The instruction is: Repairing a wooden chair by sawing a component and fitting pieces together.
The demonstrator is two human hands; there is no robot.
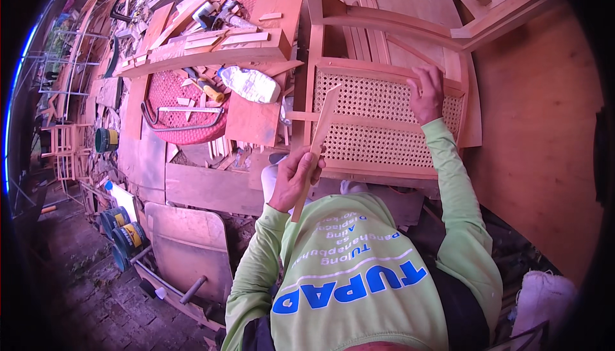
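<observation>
My left hand (296, 177) is closed around a thin, pale wooden strip (325, 117), which slants upward past the near left side of the cane panel. The woven cane panel (368, 143) is set in a wooden chair frame (378, 69) lying in front of me, with a crossbar over its middle. At the frame's far rail, toward the right, my right hand (428, 96) has its fingers curled over the wood. The undersides of those fingers are hidden.
Left of the frame, a thick curved wooden piece (211, 56) lies over a red woven round surface (182, 127) with offcuts. A yellow-handled tool (211, 90) and a clear plastic bottle (251, 84) lie nearby. A large wooden sheet (535, 114) stands at right; dark buckets (130, 237) sit lower left.
</observation>
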